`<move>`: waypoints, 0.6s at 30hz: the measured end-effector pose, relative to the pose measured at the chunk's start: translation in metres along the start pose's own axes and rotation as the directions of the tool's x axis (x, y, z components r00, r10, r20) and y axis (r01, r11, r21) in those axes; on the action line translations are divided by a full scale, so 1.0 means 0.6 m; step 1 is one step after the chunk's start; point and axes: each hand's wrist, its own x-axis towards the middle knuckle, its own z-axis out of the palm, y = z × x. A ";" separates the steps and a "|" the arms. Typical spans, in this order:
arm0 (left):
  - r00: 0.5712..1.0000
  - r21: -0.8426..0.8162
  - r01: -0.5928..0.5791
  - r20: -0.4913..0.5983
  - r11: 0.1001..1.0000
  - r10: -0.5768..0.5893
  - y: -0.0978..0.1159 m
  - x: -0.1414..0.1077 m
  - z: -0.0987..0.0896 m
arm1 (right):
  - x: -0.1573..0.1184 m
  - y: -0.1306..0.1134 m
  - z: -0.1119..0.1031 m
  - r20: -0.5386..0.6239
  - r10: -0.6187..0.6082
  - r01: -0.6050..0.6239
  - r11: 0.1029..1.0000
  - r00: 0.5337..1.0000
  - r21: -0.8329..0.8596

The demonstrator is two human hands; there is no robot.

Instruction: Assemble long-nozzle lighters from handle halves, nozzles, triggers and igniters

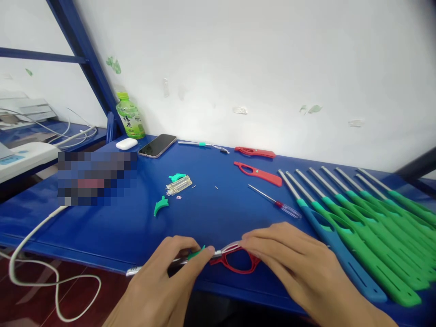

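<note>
My left hand (173, 268) is closed around the metal tube (133, 271) of a long-reach lighter, near its green collar (195, 253). Thin wires (230, 247) run out of the tube's right end to the fingertips of my right hand (289, 259), which pinch them. Beneath the wires, between both hands, is a red lighter casing half (238, 271) with an oval opening. My right hand covers the rest of it. Two more red casing halves (255, 152) (260, 174) lie farther back. A screwdriver (275, 202) with a clear handle lies beyond my right hand.
Assembled lighters (381, 236), mostly green, line the right side. Mid-table are green triggers (161, 205), clear fuel tanks (179, 185) and tiny parts. Another tube with wires (202, 144), a phone (157, 145), a white case (126, 144) and a bottle (130, 117) stand or lie near the wall.
</note>
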 end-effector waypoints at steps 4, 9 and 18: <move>0.999 -0.017 0.025 -0.024 1.000 -0.025 0.013 -0.003 0.000 | -0.006 0.000 0.002 0.020 -0.001 0.001 1.000 1.000 -0.009; 0.998 0.042 0.070 0.002 0.997 -0.071 0.023 -0.008 0.005 | -0.006 0.005 0.004 0.051 -0.035 0.039 0.996 0.998 -0.086; 0.998 0.024 0.067 0.012 0.997 -0.067 0.019 -0.018 0.011 | -0.009 0.004 0.008 0.068 -0.025 0.031 0.996 0.997 -0.088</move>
